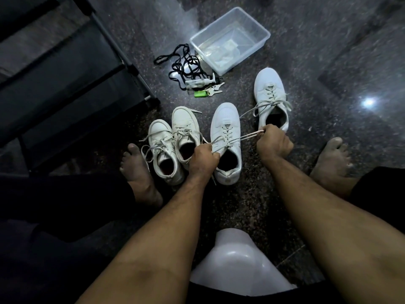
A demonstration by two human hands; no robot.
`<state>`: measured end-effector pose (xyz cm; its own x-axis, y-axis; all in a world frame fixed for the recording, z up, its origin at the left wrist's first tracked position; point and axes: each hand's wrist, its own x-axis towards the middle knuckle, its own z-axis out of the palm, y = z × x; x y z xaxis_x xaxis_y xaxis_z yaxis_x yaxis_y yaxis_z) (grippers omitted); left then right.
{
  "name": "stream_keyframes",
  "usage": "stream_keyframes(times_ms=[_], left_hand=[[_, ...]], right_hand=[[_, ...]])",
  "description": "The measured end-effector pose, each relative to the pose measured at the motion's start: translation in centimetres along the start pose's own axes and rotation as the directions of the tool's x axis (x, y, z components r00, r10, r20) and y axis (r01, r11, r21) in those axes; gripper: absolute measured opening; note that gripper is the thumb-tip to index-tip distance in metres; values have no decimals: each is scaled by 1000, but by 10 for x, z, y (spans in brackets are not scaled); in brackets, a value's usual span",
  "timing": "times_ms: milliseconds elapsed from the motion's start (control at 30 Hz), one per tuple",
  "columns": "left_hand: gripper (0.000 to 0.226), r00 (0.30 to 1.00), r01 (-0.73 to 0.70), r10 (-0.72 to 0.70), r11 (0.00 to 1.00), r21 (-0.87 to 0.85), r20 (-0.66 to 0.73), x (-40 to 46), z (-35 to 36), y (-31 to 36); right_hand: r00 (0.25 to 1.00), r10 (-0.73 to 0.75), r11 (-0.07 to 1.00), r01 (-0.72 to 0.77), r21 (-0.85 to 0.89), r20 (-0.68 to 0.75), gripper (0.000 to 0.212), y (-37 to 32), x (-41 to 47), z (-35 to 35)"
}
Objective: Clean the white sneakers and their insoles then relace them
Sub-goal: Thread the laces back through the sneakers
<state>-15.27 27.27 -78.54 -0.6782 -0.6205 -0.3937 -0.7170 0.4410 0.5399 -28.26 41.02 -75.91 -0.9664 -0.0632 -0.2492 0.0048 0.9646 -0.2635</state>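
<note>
At the far left a dark rack (72, 69) stands on the stone floor (328, 51), with a tangle of black laces (184, 64), a small clear bottle (198, 82) and a set of keys (213, 91) lying beside a clear plastic tub (230, 39). Nearer you, two off-white sneakers (173, 145) sit side by side, laced but loose. Your left hand (202, 159) is curled around one end of the lace (238, 138) of the centre sneaker (226, 143), fingers closed tight on it. Your right hand (274, 142) grips the other end, fingers likewise clamped, so the lace runs taut between your fists across the shoe's throat. The fourth sneaker (270, 95) lies just beyond your right hand, laced with its ends trailing. I judge the step in hand to be lace work on the centre sneaker, tightening or tying off; whether cleaning is complete cannot be confirmed. The next move calls for even tension on both ends, then crossing them to form the knot without lifting the shoe off the floor.
</note>
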Motion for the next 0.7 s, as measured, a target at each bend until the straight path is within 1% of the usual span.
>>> stream_keyframes(times_ms=[67, 133, 200, 233, 267, 333, 400, 433, 467, 500, 533, 567, 633, 700], left_hand=[[24, 999, 45, -45, 999, 4, 9, 2, 0, 0], [27, 997, 74, -73, 997, -28, 19, 5, 1, -1], [24, 1000, 10, -8, 997, -81, 17, 8, 2, 0], [18, 999, -41, 41, 994, -105, 3, 8, 2, 0], [19, 996, -84, 83, 988, -127, -18, 8, 1, 0], [34, 986, -156, 145, 978, -137, -85, 6, 1, 0], [43, 962, -226, 209, 970, -87, -174, 3, 1, 0], [45, 951, -261, 249, 964, -42, -181, 0, 1, 1], [47, 946, -289, 287, 957, 13, -148, -1, 2, 1], [49, 947, -304, 309, 950, 68, -86, -4, 3, 1], [51, 949, -309, 313, 944, 115, -24, -7, 4, 0], [51, 954, -297, 300, 943, 148, 7, -9, 5, -1], [40, 963, -260, 269, 951, 168, -32, -10, 4, -1], [33, 962, -248, 262, 958, 147, -81, -8, 0, 2]], right_hand=[[999, -14, 1000, 13, 25, 37, 22, 1, 0, 2], [995, -57, 995, 50, 86, 85, 20, 4, 3, 5], [980, -142, 977, 116, 177, 143, 22, 7, 6, 9], [968, -181, 967, 143, 210, 175, 26, 7, 7, 11], [956, -206, 960, 156, 235, 209, 31, 6, 8, 13], [936, -225, 947, 144, 288, 272, 42, 4, 7, 18], [898, -262, 933, 142, 330, 353, 51, 2, 3, 24], [867, -301, 926, 167, 338, 398, 55, 2, 0, 27], [832, -345, 919, 206, 336, 435, 57, 2, -2, 29], [803, -386, 911, 253, 327, 454, 59, 2, -4, 31], [786, -418, 902, 299, 312, 455, 62, 3, -6, 32], [780, -440, 894, 334, 299, 445, 65, 5, -7, 32], [790, -458, 886, 366, 286, 407, 66, 5, -7, 31], [808, -467, 877, 371, 305, 360, 59, 5, -7, 31]])
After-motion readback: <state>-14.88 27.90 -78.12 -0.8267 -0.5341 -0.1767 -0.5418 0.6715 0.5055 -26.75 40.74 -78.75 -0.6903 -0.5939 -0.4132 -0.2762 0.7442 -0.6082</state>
